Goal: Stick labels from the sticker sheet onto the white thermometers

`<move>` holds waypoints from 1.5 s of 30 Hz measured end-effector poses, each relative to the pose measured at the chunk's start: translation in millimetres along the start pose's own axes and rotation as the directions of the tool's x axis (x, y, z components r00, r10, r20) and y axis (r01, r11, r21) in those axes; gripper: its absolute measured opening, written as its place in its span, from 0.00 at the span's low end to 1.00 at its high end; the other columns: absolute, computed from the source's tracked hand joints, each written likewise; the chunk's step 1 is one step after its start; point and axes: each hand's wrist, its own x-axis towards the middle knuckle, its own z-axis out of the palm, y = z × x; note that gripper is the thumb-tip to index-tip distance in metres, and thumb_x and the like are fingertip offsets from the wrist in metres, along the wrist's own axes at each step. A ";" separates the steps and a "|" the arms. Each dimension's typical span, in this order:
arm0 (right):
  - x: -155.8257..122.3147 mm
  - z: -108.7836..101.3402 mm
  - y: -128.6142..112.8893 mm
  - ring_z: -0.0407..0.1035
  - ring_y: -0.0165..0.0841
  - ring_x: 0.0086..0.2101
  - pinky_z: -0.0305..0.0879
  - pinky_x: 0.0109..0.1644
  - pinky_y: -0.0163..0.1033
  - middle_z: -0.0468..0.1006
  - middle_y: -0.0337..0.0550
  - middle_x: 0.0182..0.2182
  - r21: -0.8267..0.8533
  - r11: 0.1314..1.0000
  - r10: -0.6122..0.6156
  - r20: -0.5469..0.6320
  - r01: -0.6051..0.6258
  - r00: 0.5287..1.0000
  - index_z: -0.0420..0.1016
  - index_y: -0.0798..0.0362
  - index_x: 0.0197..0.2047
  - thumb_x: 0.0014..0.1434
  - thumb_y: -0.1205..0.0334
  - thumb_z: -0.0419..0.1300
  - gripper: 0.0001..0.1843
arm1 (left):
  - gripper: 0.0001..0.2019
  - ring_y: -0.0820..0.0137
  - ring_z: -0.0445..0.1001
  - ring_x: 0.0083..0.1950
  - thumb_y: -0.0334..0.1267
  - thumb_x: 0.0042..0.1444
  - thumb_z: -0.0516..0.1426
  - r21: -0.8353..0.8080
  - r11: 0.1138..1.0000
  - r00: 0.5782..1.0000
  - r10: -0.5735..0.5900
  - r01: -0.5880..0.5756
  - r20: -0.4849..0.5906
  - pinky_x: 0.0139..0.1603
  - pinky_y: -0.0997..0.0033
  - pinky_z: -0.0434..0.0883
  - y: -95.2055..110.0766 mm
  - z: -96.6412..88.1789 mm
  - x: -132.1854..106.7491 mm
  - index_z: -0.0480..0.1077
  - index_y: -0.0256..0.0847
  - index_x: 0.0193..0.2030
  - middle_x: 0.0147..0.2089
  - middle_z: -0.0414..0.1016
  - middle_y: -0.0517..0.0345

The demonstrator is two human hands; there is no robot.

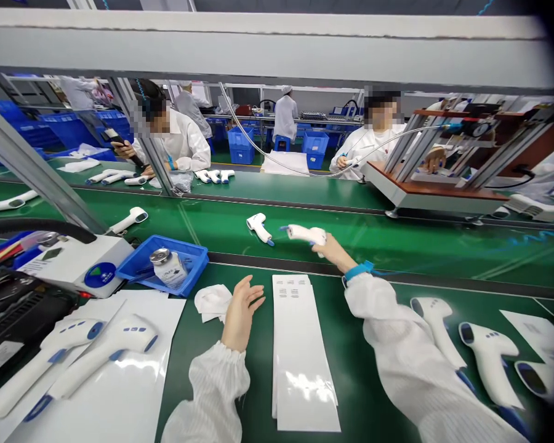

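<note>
Head view, as I watch from my remote desk: the right hand (325,247), a blue strap (357,269) at its wrist, clenches its fingers around a white thermometer (306,233), held over the green belt (415,261) at 12 o'clock. The left hand (242,312) is open at 6 o'clock, fingers spread and holding nothing, just beside a white cloth (212,303). Between the two hands, a stack of paper strips (300,360) lies on the green worktop (198,394). A second thermometer (258,226) lies on the belt near the held one. At 9 o'clock, a blue tray (133,264) holds a bottle (168,266). Two more thermometers (106,344) rest on a white sheet (133,320) at 8 o'clock, and others (487,360) sit at 4 o'clock. Co-workers (170,132) in white sit beyond the belt.
</note>
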 end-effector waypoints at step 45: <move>-136.1 10.4 7.1 0.71 0.33 0.35 0.68 0.37 0.38 0.75 0.41 0.37 0.371 0.904 -0.385 0.487 0.213 0.784 0.71 0.50 0.28 0.53 0.70 0.58 0.06 | 0.32 0.62 0.70 0.58 0.38 0.58 0.58 0.251 0.947 0.966 0.148 -0.200 0.213 0.54 0.69 0.69 -64.5 38.2 -13.7 0.55 0.51 0.68 0.68 0.59 0.53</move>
